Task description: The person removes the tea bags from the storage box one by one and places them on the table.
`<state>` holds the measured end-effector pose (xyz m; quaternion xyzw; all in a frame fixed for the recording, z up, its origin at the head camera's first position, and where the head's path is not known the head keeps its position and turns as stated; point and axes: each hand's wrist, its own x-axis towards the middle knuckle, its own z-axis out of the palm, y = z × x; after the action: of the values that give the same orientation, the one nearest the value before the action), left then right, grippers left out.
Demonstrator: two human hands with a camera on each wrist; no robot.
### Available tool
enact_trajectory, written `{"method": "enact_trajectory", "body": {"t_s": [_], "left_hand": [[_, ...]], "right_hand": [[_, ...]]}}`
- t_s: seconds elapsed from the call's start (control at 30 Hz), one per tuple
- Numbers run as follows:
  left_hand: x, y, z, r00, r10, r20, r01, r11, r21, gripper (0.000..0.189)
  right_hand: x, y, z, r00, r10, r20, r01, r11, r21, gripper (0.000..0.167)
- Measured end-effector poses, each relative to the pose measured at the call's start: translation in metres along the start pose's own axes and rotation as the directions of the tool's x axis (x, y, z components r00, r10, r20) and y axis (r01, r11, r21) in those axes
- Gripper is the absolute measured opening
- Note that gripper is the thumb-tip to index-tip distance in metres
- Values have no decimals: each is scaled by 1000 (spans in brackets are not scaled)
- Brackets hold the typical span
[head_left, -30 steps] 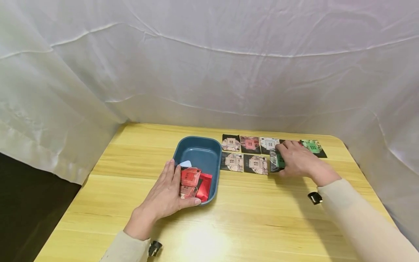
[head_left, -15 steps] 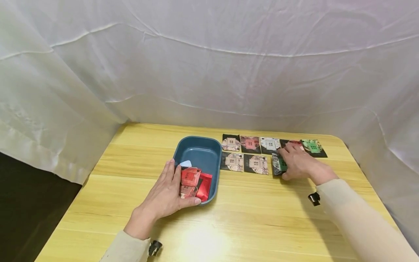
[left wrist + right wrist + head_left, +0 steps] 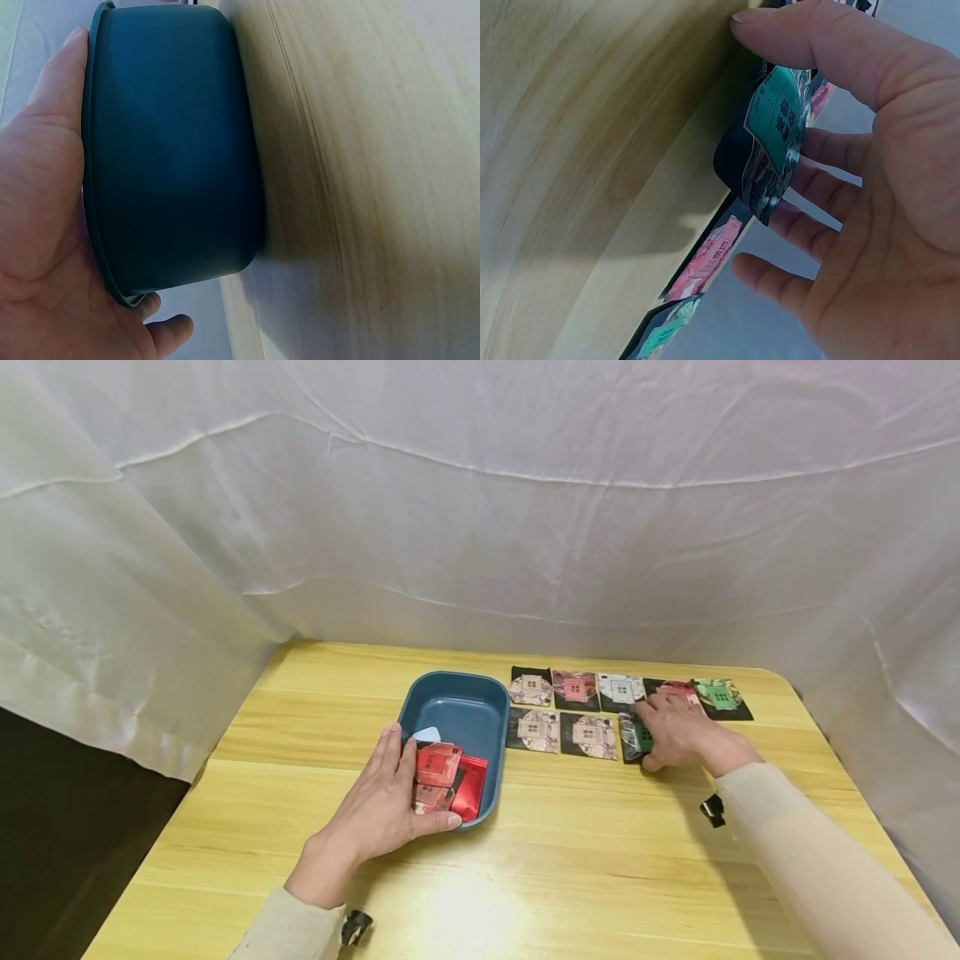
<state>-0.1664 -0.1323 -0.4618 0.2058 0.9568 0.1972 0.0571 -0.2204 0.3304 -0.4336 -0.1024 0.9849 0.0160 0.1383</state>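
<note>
My left hand [image 3: 375,806] lies with straight fingers along the left rim of a dark blue plastic box [image 3: 497,768], its thumb over the near rim. Inside the box are red sachets [image 3: 470,787] and a small white piece [image 3: 427,735]. At the right, my right hand [image 3: 678,732] holds a dark sachet with a green label [image 3: 634,740] between thumb and fingers, low over the table. In the right wrist view this green-labelled sachet [image 3: 776,120] looks puffy and tilted. It stands at the right end of the front row, beside a beige-labelled sachet [image 3: 589,736].
Behind, a row of flat square sachets includes a red one [image 3: 576,690], a white one [image 3: 619,692] and a green one [image 3: 722,697]. Another beige sachet [image 3: 534,729] lies close to the box. White cloth [image 3: 480,527] hangs along the back of the wooden table [image 3: 570,860].
My right hand has shifted the green-labelled sachet slightly right, then back left toward the front row. The left hand and the box have stayed put.
</note>
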Motion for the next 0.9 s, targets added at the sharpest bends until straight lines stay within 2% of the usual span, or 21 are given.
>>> {"method": "enact_trajectory", "body": {"t_s": [0.47, 0.9], "left_hand": [[1, 0, 1, 1000, 10, -17, -9, 1000, 13, 133], [2, 0, 1, 1000, 2, -7, -2, 1000, 9, 135]], "right_hand": [[3, -2, -3, 999, -36, 40, 36, 999, 0, 100], [7, -1, -2, 996, -16, 91, 15, 1000, 10, 103]]}}
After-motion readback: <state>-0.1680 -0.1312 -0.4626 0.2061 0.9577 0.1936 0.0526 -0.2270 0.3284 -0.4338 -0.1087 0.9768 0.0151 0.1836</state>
